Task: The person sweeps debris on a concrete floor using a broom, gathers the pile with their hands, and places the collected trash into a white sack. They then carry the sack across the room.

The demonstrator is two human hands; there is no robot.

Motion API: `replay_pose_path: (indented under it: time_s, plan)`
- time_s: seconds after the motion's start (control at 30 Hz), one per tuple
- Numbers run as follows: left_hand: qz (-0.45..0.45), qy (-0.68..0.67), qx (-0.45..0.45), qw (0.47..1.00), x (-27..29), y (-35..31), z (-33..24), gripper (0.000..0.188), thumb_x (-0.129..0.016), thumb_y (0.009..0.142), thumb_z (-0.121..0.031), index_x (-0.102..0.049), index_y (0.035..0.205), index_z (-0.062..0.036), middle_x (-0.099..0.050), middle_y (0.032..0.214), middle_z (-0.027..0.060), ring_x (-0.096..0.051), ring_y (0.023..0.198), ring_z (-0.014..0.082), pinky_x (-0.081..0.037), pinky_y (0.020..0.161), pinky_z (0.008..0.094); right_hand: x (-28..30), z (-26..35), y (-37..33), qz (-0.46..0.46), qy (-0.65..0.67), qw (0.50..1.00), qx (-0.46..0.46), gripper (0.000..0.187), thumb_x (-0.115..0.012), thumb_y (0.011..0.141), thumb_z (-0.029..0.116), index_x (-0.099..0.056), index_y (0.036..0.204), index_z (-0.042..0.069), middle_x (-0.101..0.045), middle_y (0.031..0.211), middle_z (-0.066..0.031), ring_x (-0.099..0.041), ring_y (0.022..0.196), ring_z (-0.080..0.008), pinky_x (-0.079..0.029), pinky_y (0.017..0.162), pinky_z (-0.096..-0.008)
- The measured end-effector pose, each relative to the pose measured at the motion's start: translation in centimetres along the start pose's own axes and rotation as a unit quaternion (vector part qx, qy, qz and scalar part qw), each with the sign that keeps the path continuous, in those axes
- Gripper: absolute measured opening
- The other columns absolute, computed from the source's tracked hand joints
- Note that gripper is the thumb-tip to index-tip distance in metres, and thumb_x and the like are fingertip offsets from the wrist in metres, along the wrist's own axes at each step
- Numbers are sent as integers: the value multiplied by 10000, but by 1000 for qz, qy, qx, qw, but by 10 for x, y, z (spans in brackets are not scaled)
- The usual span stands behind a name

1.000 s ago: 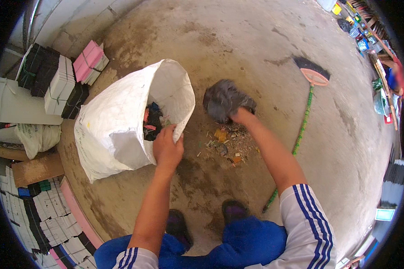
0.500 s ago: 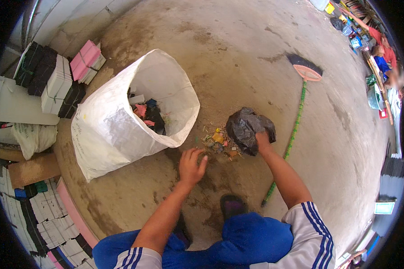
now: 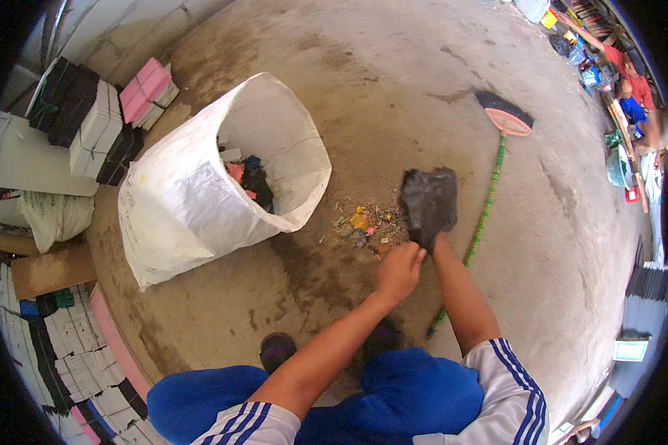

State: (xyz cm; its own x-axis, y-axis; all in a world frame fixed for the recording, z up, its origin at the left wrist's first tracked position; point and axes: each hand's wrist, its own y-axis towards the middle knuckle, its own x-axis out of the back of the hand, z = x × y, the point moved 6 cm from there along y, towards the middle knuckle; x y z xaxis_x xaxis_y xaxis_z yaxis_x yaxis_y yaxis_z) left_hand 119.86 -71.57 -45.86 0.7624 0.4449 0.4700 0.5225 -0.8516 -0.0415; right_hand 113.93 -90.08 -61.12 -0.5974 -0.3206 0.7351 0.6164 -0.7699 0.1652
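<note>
A black plastic bag (image 3: 429, 202) covers my right hand (image 3: 443, 243) up to about the wrist, so those fingers are hidden. With its fingers closed, my left hand (image 3: 402, 268) grips the bag's lower edge beside the right wrist. Just left of the bag lies a small heap of sweepings (image 3: 365, 224), with yellow and orange scraps among fine bits, on the concrete floor. Further left a large white woven sack (image 3: 193, 200) leans on its side, its mouth toward the heap. Dark, red and white scraps (image 3: 251, 182) show inside it.
A broom (image 3: 490, 200) with a green handle lies to the right. Bundled pink and white stacks (image 3: 147, 90) stand at the far left, and more stacked pieces (image 3: 85, 348) lie at the near left. Another person in red (image 3: 634, 85) is among goods at the far right.
My left hand has moved right, from beside the heap to the bag's edge. The crumpled bag is now stretched over my right hand.
</note>
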Motion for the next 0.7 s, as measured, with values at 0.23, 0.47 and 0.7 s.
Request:
replay_pose_path:
  time_s: [0.23, 0.47, 0.7]
  plan:
    - [92, -16, 68, 993, -45, -52, 31, 275, -571, 1000, -281, -608, 930, -18, -618, 918, 205, -592, 904, 438, -465, 781, 523, 7, -25, -34, -21, -32, 985, -170, 561, -594, 943, 341, -514, 1421, 59, -501, 1462, -180, -452, 1355, -382, -318, 1164, -468]
    - [-81, 8, 159, 984, 21, -86, 78, 313, -601, 982, -315, -657, 1036, -12, -651, 1028, 189, -595, 1011, 396, -453, 907, 480, -67, 58, -42, 152, -49, 986, -35, 559, -559, 963, 364, -504, 1434, 69, -483, 1488, -166, -433, 1380, -362, -304, 1180, -466]
    - [-349, 216, 350, 842, 134, -155, 175, 591, -396, 1065, -479, -464, 1445, -31, -406, 1536, 182, -285, 1471, 386, -219, 1166, 563, -106, 150, -109, 377, -25, 909, 175, 558, -524, 983, 386, -495, 1448, 79, -465, 1514, -151, -413, 1405, -342, -290, 1196, -463]
